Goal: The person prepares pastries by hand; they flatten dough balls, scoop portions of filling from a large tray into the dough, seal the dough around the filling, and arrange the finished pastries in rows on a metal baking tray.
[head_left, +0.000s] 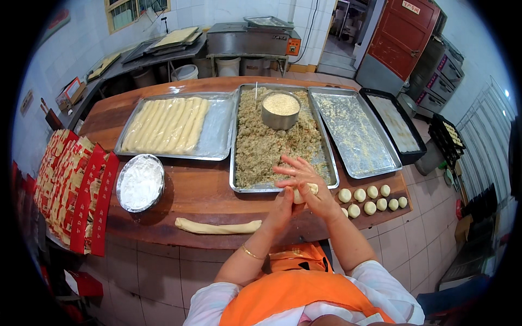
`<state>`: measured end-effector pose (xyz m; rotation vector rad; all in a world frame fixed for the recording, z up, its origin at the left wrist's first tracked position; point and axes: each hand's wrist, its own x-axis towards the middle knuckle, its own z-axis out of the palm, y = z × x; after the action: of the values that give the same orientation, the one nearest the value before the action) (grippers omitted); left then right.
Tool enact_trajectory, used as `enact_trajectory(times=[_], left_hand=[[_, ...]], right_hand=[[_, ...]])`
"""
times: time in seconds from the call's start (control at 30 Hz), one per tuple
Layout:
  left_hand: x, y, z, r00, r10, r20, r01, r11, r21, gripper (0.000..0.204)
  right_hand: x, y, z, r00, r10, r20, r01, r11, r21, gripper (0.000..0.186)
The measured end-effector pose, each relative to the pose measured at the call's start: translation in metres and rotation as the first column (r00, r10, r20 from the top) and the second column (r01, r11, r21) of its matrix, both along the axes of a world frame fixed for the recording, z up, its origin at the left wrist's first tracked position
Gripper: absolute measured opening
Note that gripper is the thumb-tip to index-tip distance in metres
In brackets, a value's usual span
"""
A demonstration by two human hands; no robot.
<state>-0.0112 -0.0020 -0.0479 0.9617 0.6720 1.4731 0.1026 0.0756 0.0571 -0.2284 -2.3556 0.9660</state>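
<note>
While a piece of dough point(298, 199) sits between the two hands over the table point(201, 187), the fingers of the left hand point(280, 211) and right hand point(312, 187) grasp it, some right ones stretched out. A dough roll point(217, 226) lies to the left, balls point(370, 207) to the right, and a tray point(253, 190) of crumbly mix point(263, 146) beyond.

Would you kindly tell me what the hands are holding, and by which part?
Pale dough, cupped by its sides between the left hand and right hand.
</note>
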Motion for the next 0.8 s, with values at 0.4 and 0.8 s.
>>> enact_trajectory(times=[0.4, 0.8], left_hand=[[0.006, -0.007, 0.010, 0.997, 0.079, -0.004, -0.079, 0.995, 0.061, 0.075], [0.001, -0.010, 0.012, 0.994, 0.092, -0.056, -0.091, 0.996, 0.014, 0.069]], right_hand=[[-0.003, -0.009, 0.008, 0.999, 0.006, -0.033, -0.006, 1.000, -0.003, 0.063], [-0.007, -0.017, 0.007, 0.988, -0.024, -0.151, 0.021, 1.000, -0.016, 0.066]])
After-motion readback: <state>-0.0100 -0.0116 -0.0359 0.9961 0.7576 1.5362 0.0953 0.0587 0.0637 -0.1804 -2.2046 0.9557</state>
